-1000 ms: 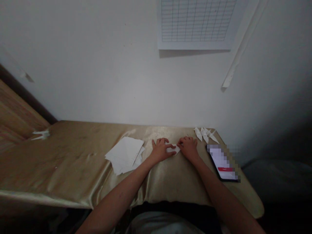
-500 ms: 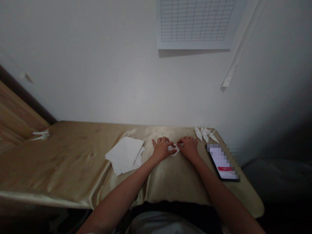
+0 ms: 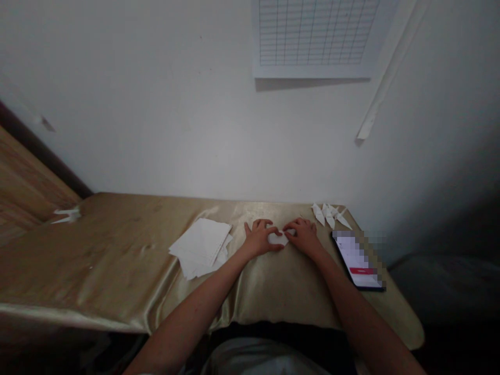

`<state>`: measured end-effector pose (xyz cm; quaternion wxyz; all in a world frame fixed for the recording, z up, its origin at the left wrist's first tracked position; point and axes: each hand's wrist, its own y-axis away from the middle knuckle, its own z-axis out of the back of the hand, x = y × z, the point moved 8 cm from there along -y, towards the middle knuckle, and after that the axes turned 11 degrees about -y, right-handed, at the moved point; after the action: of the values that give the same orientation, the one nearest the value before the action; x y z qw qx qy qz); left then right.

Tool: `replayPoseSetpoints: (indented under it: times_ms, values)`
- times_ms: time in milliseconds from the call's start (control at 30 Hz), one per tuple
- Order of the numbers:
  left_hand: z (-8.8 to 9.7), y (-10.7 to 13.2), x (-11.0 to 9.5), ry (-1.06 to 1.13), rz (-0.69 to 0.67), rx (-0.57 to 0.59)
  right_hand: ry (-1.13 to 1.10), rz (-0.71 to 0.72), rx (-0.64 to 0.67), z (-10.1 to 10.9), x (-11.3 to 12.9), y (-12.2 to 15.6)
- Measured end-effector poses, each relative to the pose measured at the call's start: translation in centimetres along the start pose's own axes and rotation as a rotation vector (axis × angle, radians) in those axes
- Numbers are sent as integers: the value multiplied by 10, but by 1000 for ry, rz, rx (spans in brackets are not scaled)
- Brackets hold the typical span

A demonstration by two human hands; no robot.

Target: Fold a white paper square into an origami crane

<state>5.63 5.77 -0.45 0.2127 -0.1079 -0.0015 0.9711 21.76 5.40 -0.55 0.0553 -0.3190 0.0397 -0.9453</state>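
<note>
A small folded piece of white paper (image 3: 276, 239) lies flat on the gold tablecloth between my hands. My left hand (image 3: 260, 238) rests at its left side, with thumb and index finger on the paper and the other fingers bent. From the right, my right hand (image 3: 302, 234) pinches the paper's right edge with thumb and fingertips. The fingers cover part of the folds. To the left of my left forearm lies a loose stack of white paper sheets (image 3: 203, 242). Several folded paper cranes (image 3: 328, 213) sit beyond my right hand.
A phone with a lit screen (image 3: 357, 260) lies right of my right forearm, partly blurred out. Another white folded paper (image 3: 66, 214) is at the table's far left. The gold tablecloth (image 3: 113, 260) reaches the wall, where a printed grid sheet (image 3: 312, 36) hangs.
My left thumb and index finger have spread slightly on the folded paper. Both hands stay in nearly the same place; the view has shifted very slightly.
</note>
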Motion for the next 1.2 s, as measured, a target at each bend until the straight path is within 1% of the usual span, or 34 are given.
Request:
replayPoseSetpoints:
  times_ms: [200, 433, 533, 700, 833, 967, 1133, 1200]
  values:
    - [0, 0, 1, 2, -18, 21, -20, 29, 34, 3, -5, 2]
    - [-2, 1, 3, -25, -16, 50, -25, 47, 64, 0, -8, 3]
    - [-2, 2, 4, -38, -12, 49, -22, 57, 53, -2, -9, 3]
    - [-2, 3, 3, -38, -11, 58, -7, 25, 26, -4, -15, -1]
    - [0, 3, 2, -36, -6, 60, -15, 27, 12, -4, -15, -3]
    - [0, 2, 1, -47, -6, 55, -26, 21, 8, 0, -17, -4]
    - [-2, 1, 2, -56, -15, 68, -81, 10, -33, 12, -23, -5]
    - [-2, 1, 2, -56, -15, 69, -83, 1, -33, 14, -24, -7]
